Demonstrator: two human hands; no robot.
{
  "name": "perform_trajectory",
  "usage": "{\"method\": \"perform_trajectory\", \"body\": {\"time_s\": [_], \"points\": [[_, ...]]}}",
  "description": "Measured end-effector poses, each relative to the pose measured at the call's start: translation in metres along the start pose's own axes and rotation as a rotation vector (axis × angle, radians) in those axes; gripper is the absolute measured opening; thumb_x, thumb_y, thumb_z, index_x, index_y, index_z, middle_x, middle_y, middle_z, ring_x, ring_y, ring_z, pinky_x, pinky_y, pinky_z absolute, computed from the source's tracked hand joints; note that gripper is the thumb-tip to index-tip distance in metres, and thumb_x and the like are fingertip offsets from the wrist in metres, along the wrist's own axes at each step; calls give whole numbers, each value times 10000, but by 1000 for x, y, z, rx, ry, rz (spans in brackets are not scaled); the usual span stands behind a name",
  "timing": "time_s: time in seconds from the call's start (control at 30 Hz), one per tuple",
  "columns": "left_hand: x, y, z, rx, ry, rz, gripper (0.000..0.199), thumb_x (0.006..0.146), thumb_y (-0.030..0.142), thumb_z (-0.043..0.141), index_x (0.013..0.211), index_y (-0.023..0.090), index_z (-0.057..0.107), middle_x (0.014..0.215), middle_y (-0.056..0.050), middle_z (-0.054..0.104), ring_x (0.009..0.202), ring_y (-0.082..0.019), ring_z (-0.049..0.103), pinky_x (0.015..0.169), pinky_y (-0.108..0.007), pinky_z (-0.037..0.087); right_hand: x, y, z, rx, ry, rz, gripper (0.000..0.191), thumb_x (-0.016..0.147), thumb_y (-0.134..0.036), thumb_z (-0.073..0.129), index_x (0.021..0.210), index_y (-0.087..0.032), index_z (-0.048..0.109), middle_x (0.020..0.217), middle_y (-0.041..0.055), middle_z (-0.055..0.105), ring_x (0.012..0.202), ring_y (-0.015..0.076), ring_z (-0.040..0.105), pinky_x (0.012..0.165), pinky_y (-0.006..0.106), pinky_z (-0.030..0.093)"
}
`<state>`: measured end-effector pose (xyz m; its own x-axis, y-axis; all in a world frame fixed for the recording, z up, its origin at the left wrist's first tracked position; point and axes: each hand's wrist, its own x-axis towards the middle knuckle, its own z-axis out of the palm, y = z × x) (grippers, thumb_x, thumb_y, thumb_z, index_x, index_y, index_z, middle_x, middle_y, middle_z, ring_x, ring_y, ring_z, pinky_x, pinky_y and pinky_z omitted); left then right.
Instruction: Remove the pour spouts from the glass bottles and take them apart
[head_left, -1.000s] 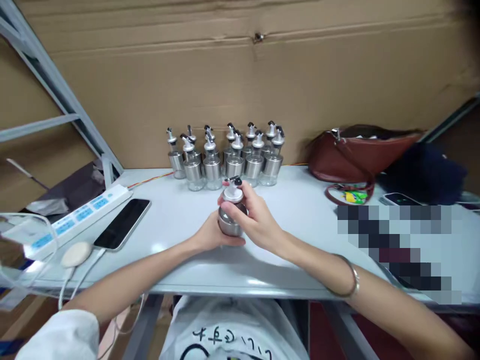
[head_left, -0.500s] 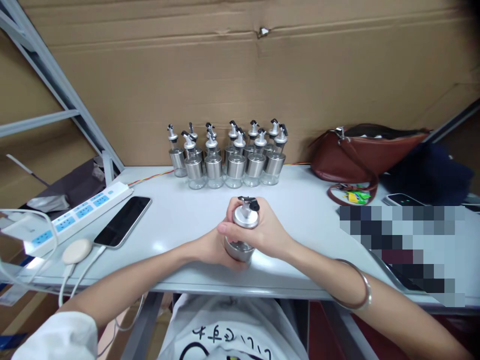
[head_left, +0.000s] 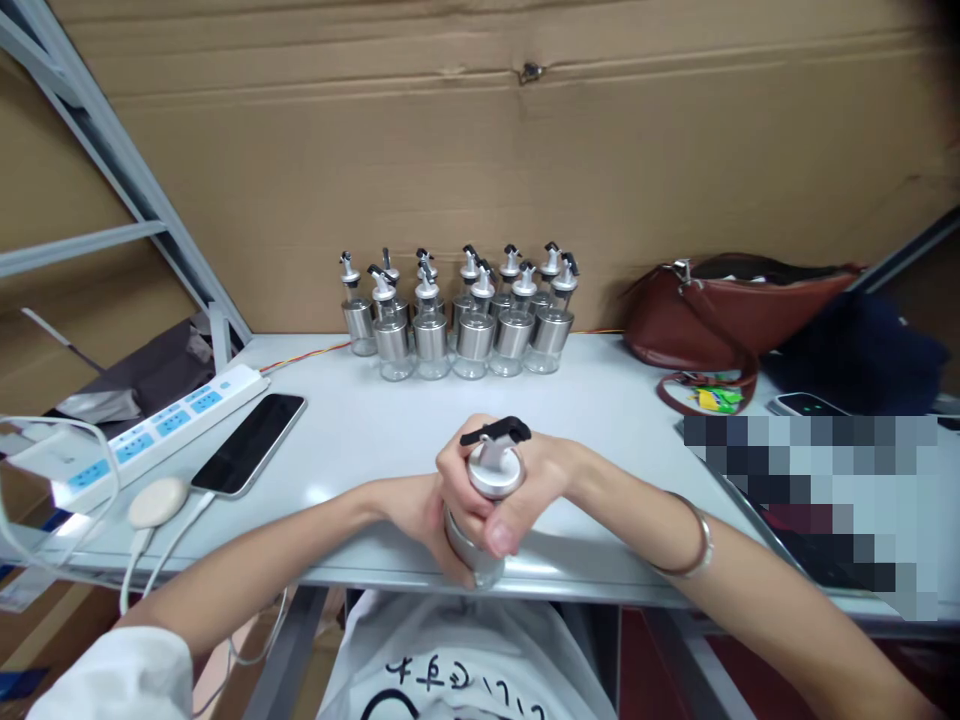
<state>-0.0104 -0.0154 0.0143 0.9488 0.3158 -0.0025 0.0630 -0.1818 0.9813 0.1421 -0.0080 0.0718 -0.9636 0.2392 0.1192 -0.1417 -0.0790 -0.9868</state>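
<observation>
Near the table's front edge, both hands hold an oil bottle of glass with a steel sleeve and a silver pourer top with a black flap. My left hand is wrapped round its body from the left. My right hand grips the neck just below the silver cap, thumb toward me. The fingers hide much of the bottle. Several matching oil bottles, each with a pourer, stand upright in two rows at the back of the table.
On the left lie a white power strip, a phone and a round white charger with cables. At the right are a brown handbag, a small yellow-green packet and a pixelated patch. Cardboard stands behind the table.
The bottle and both hands have come lower and closer to the front edge. My right hand has turned about the neck, and the pourer's black flap now points differently.
</observation>
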Motion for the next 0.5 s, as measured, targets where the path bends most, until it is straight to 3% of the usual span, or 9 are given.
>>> {"method": "perform_trajectory", "body": {"time_s": [0.23,0.37,0.5], "points": [[-2,-9,1,-21,-26,2,400,590,225,782,948,171,613,973,-36,623,942,-200,601,907,-346,497,2,11,18,30,414,-175,325,672,-342,777,661,-175,498,444,-83,511,362,83,518,390,192,414],[-4,-6,1,-10,-20,-50,365,614,214,737,958,163,627,969,-25,637,911,-178,604,928,-352,487,2,12,32,-57,660,-275,317,665,-298,792,664,-178,499,477,-71,542,405,96,561,428,201,435],[-4,0,2,-31,81,-72,421,544,231,785,935,161,647,905,-28,659,843,-187,627,846,-347,525,1,16,37,-70,753,-389,303,745,-382,728,709,-185,500,503,-52,579,424,108,585,480,235,463]]}}
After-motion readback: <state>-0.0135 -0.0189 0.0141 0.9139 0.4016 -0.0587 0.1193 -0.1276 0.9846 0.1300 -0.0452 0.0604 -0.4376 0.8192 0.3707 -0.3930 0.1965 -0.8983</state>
